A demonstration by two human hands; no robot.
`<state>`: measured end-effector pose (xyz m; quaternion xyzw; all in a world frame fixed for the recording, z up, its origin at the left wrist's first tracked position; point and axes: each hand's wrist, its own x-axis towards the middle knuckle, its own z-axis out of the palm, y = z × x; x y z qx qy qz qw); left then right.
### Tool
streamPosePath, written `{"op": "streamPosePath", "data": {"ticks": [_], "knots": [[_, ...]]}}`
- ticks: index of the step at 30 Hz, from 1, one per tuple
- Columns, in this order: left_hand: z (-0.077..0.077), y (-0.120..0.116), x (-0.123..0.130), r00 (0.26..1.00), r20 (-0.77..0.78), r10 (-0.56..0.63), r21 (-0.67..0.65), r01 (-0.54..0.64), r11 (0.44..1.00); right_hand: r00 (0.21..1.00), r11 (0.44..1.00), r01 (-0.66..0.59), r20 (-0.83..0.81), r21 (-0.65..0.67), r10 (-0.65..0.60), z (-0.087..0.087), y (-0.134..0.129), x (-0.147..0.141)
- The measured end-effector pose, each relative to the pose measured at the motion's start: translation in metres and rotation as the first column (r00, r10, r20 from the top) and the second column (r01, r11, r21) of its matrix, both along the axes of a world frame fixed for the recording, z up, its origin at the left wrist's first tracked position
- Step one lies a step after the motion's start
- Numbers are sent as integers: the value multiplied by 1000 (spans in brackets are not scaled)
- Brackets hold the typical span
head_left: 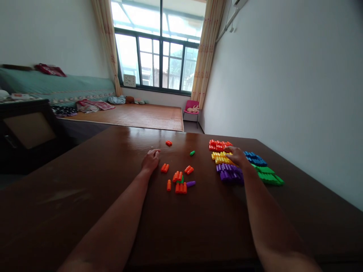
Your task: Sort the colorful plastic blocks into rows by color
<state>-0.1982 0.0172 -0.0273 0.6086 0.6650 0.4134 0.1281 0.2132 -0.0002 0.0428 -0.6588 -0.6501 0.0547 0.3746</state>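
Centrally, the head view showed a brown table [181,230] with small plastic pegs sorted by colour on its right side. The red pegs [217,146] lay farthest off, with the yellow pegs [222,158] just nearer and the purple pegs [230,174] nearest; the blue pegs [256,159] and green pegs [269,175] lay to their right.

The right hand [237,155] was at the red and yellow groups, fingers partly spread; whether it had hold of a peg could not be told. The left hand [151,159] rested loosely curled on the table, left of the loose orange pegs [181,188]; its grasp could not be confirmed.

Among and near those orange pegs lay a purple peg [191,184] and a partly hidden green one. A separate green peg [192,153] lay farther off, between the hands.
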Motion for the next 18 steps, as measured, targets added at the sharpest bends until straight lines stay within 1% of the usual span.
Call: {"op": "streamPosePath", "data": {"ticks": [1, 2, 3, 4, 5, 6, 7, 8, 9, 10, 12, 16, 18], "knots": [[0, 0, 0, 1000, -5, 0, 0, 0, 1000, 996, 996, -87, 11, -34, 87, 4, 0, -15], [0, 0, 0, 1000, -9, 0, 1, 0, 1000, 978, 975, -205, 25, -84, 208, 7, 0, -32], [0, 0, 1, 1000, -12, 1, 4, -1, 1000, 936, 930, -340, 43, -139, 349, 9, -3, -50], [1, -1, 1, 1000, -14, 2, 6, -2, 1000, 870, 862, -469, 68, -193, 489, 10, -6, -68], [1, -2, 2, 1000, -15, 3, 7, -3, 1000, 786, 781, -576, 97, -240, 610, 11, -10, -84], [3, -3, 2, 1000, -14, 4, 8, -4, 1000, 703, 707, -650, 132, -278, 699, 10, -14, -99], [4, -4, 3, 1000, -11, 2, 7, -2, 1000, 628, 645, -697, 167, -313, 760, 9, -18, -111], [5, -5, 4, 1000, -8, 1, 5, -1, 1000, 574, 603, -720, 194, -342, 796, 8, -22, -120], [6, -6, 5, 1000, -6, 0, 3, 0, 1000, 543, 581, -727, 210, -367, 813, 6, -24, -125], [7, -7, 5, 1000, -5, 0, 0, 0, 1000, 536, 575, -722, 215, -384, 816, 4, -25, -129], [9, -9, 6, 1000, -9, 6, -5, -6, 1000, 565, 590, -700, 194, -403, 802, 1, -25, -130], [8, -8, 5, 1000, -15, 5, -12, -5, 1000, 656, 638, -663, 109, -391, 747, -7, -24, -130], [8, -8, 4, 1000, -15, -2, -12, 2, 1000, 697, 681, -641, 104, -354, 710, -10, -25, -132]]}}
